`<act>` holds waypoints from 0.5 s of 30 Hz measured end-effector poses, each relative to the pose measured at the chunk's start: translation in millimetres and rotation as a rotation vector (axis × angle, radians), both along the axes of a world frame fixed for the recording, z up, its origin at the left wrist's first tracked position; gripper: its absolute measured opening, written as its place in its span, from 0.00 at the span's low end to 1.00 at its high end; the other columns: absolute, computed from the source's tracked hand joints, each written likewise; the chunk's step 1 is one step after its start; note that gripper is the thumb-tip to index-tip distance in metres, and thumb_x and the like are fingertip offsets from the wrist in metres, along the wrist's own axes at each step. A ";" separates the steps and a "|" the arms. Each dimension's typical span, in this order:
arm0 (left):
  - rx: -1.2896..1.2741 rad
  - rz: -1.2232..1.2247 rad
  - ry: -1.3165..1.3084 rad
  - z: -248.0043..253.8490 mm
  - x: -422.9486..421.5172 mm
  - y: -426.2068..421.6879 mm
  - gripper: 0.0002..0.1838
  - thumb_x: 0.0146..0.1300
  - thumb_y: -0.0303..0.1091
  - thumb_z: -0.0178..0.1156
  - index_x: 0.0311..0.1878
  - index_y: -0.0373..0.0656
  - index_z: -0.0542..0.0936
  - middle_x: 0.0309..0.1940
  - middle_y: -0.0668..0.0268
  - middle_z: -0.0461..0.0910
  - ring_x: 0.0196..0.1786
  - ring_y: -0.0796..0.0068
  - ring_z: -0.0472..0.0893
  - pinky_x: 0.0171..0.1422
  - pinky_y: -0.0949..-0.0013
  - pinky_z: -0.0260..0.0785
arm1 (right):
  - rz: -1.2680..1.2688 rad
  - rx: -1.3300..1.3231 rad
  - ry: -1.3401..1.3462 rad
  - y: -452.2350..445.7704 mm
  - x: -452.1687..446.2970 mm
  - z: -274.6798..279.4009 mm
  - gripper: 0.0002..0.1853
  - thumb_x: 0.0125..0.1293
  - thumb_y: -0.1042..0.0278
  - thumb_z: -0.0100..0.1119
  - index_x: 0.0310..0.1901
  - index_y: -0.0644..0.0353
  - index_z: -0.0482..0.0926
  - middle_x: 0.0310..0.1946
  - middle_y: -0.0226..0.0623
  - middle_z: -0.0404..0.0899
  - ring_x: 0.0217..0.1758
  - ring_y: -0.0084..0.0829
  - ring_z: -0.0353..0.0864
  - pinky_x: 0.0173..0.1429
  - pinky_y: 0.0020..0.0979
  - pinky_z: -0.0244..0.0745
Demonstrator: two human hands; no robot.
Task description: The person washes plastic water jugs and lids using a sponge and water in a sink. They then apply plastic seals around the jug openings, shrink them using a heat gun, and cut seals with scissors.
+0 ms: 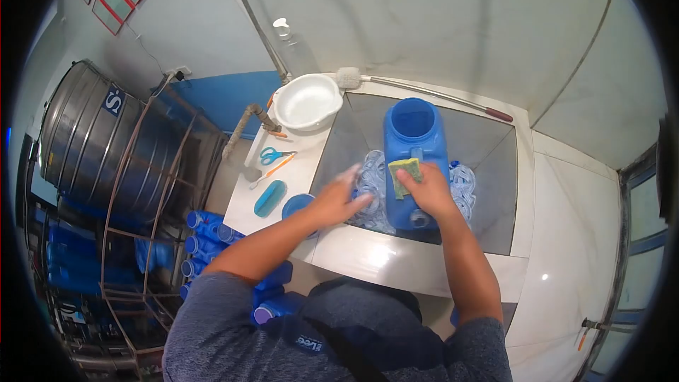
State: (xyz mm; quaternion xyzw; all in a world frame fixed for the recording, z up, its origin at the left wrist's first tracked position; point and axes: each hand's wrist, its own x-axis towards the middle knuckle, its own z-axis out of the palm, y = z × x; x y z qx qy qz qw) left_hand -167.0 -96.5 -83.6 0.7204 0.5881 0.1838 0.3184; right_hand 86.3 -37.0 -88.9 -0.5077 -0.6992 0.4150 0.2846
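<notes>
A large blue water jug (431,147) with a wide round opening lies in the grey-walled sink basin (495,148), its opening toward the far wall and a small spout at the near end. My right hand (429,189) grips a yellow-green sponge (404,167) and presses it against the jug's upper side. Left of the jug, my left hand (339,200) is held apart from it with thumb and fingers spread, slightly blurred, holding nothing. Under and beside the jug lies a heap of pale blue-white plastic rings or strips (370,182); I cannot make out exactly what they are.
On the left counter are a white basin (307,102), blue scissors (274,155), a blue brush (269,199) and a blue tub (297,204). A long-handled brush (431,95) lies along the back ledge. Several blue jugs (205,223) stand lower left, near a steel tank (99,138).
</notes>
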 end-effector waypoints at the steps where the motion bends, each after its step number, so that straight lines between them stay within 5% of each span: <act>1: -0.161 0.069 -0.309 3.3 20.4 11.7 0.45 0.70 0.49 0.61 0.78 0.32 0.52 0.67 0.41 0.70 0.67 0.45 0.74 0.72 0.52 0.65 | 0.020 -0.206 0.356 1.2 -3.6 -3.6 0.26 0.70 0.44 0.63 0.52 0.61 0.83 0.48 0.37 0.84 0.44 0.32 0.85 0.47 0.34 0.81; 4: -0.141 0.072 -0.316 -16.4 53.5 43.0 0.40 0.71 0.42 0.59 0.77 0.31 0.54 0.64 0.40 0.73 0.62 0.43 0.78 0.68 0.55 0.70 | -0.186 -0.446 0.519 -1.2 -3.6 23.9 0.24 0.73 0.46 0.61 0.55 0.61 0.80 0.44 0.32 0.85 0.46 0.24 0.84 0.44 0.29 0.81; 7: 0.090 0.146 0.042 -23.9 61.5 49.5 0.35 0.72 0.37 0.56 0.75 0.30 0.56 0.62 0.37 0.74 0.60 0.41 0.79 0.65 0.53 0.72 | -0.388 -0.311 0.506 17.9 6.2 35.3 0.25 0.73 0.46 0.60 0.57 0.60 0.78 0.46 0.34 0.84 0.46 0.26 0.84 0.43 0.28 0.82; 11: 0.068 -0.021 0.092 -25.4 52.2 42.6 0.34 0.71 0.35 0.55 0.74 0.30 0.57 0.57 0.37 0.77 0.52 0.39 0.82 0.57 0.48 0.75 | -0.412 -0.265 0.658 49.1 -14.4 46.4 0.22 0.76 0.49 0.53 0.57 0.61 0.77 0.47 0.36 0.82 0.45 0.27 0.84 0.44 0.30 0.82; 15: 0.096 -0.055 0.069 -40.0 49.1 42.0 0.34 0.72 0.36 0.53 0.76 0.33 0.56 0.53 0.42 0.80 0.49 0.42 0.83 0.56 0.44 0.74 | -0.181 -0.264 0.661 85.8 -83.0 57.2 0.20 0.77 0.52 0.53 0.55 0.61 0.76 0.45 0.36 0.82 0.43 0.29 0.83 0.48 0.33 0.82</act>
